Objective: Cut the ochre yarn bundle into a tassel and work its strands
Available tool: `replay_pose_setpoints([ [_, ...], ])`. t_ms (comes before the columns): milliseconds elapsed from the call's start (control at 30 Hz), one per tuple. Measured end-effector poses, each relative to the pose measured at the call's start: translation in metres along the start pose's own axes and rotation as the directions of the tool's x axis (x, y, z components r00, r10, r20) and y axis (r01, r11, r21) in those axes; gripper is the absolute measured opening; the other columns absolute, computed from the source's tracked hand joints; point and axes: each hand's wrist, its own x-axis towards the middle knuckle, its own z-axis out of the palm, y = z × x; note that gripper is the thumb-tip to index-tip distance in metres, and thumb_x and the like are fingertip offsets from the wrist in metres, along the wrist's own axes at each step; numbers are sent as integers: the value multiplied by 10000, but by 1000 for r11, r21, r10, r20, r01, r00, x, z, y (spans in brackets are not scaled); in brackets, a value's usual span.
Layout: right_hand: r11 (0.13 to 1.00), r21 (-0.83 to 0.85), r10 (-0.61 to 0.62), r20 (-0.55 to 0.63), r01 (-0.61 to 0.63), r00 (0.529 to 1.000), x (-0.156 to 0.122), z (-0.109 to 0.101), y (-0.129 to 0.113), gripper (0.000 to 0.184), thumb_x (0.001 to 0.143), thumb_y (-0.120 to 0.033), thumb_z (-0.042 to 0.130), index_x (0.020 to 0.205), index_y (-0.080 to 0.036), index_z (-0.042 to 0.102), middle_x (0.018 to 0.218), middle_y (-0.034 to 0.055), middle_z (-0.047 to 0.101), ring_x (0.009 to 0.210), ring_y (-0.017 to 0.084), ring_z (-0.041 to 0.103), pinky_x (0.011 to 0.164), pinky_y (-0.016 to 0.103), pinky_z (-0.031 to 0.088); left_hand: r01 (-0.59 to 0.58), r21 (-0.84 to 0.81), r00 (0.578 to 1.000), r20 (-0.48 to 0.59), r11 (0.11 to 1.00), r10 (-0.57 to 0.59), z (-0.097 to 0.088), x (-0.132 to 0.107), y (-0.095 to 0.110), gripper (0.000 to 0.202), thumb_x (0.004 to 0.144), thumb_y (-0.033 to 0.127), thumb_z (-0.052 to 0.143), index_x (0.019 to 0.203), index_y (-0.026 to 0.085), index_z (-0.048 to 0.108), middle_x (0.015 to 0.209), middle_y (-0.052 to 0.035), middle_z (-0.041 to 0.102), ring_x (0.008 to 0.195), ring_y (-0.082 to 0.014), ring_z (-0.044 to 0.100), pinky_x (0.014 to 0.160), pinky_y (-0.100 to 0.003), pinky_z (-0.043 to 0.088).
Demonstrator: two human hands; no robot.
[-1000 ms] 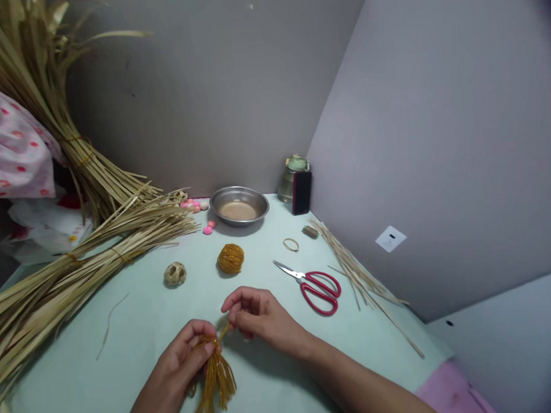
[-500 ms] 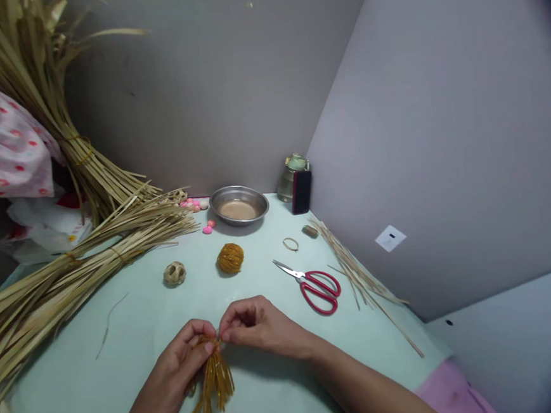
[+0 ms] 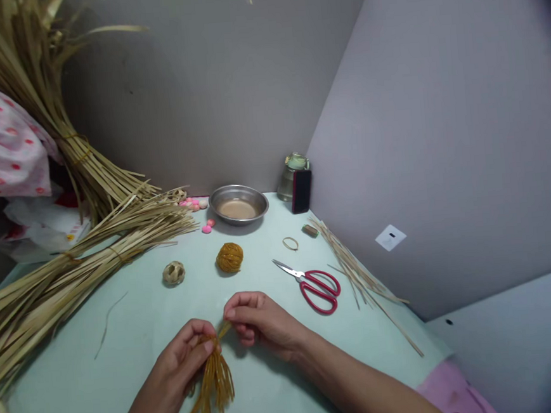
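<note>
My left hand (image 3: pixel 185 360) pinches the top of a small bundle of golden-brown strands (image 3: pixel 213 382), whose loose ends fan out toward me over the pale green table (image 3: pixel 137 332). My right hand (image 3: pixel 258 319) is closed just beside it, thumb and forefinger gripping a strand end that sticks up from the bundle's top. The two hands nearly touch at the pinch point. Past them lie an orange-brown woven ball (image 3: pixel 230 258) and a paler woven ball (image 3: pixel 174 273).
Red-handled scissors (image 3: pixel 316 286) lie right of my hands. A steel bowl (image 3: pixel 238 204), pink beads (image 3: pixel 206 227), a jar with a dark phone (image 3: pixel 297 182), a small ring (image 3: pixel 290 243) and thin strips (image 3: pixel 357 270) sit further back. Big bundles of dried leaf strips (image 3: pixel 71 273) fill the left.
My right hand moved in against the bundle's top, then drew slightly back to the right, still pinching the strand. The left hand stayed in place.
</note>
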Motion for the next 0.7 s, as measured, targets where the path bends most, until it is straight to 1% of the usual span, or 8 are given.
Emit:
replay_pose_setpoints([
  [133,984,-172,-45,63,55,997,-1,-2,-2,441,773,-554,784,887,-138,693,516,-69,524,427,56,394,471,221,300,-17,-22,1000,4,1000,17,0,0,1,249,825,480,734,883,251,659,773,10,605,726,-196,526,635,-274,403],
  [200,963,-259,-49,93,71,995,-3,-2,-4,464,728,-553,829,893,-141,696,541,-69,523,463,59,405,487,223,293,-21,-16,1000,8,1000,21,1,-1,2,257,834,492,720,886,247,660,775,4,607,734,-207,538,643,-281,404],
  [267,944,-311,-80,105,109,991,-4,-2,-4,457,670,-516,883,839,-135,695,562,-67,516,501,56,391,504,224,275,-14,-9,1000,12,1000,15,1,-2,2,260,842,501,711,888,254,643,802,10,597,750,-203,529,655,-280,396],
  [367,930,-331,-138,94,162,986,-3,-2,-3,430,691,-511,867,784,-132,689,546,-69,492,500,53,366,502,228,255,-1,-2,1000,29,1000,1,0,-2,1,257,859,506,697,892,268,606,827,30,556,769,-185,490,671,-273,378],
  [500,952,-275,-138,-9,130,990,3,-6,-1,453,676,-548,854,788,-148,673,516,-69,506,447,66,410,465,231,295,19,7,999,37,1000,-19,-1,0,-2,266,864,515,685,913,276,580,778,45,488,710,-175,424,624,-280,344],
  [567,961,-252,-130,-53,113,990,4,-8,0,464,670,-561,851,791,-151,669,512,-67,514,438,66,416,460,228,305,21,9,999,41,1000,-22,-2,0,-2,252,873,503,677,912,274,578,769,46,471,703,-173,412,628,-281,347],
  [633,955,-278,-118,-34,104,992,4,-9,-1,479,730,-602,793,824,-145,683,509,-62,519,436,64,417,462,225,295,14,4,999,47,1000,-14,-2,0,-2,241,879,490,675,910,270,583,785,42,479,725,-175,423,646,-281,358],
  [700,939,-332,-88,24,91,996,2,-9,-1,514,785,-643,729,860,-135,699,523,-56,524,446,61,417,468,222,291,9,-2,999,51,1000,-9,-1,-1,-1,239,880,486,676,908,268,584,817,34,500,763,-182,441,664,-281,365],
])
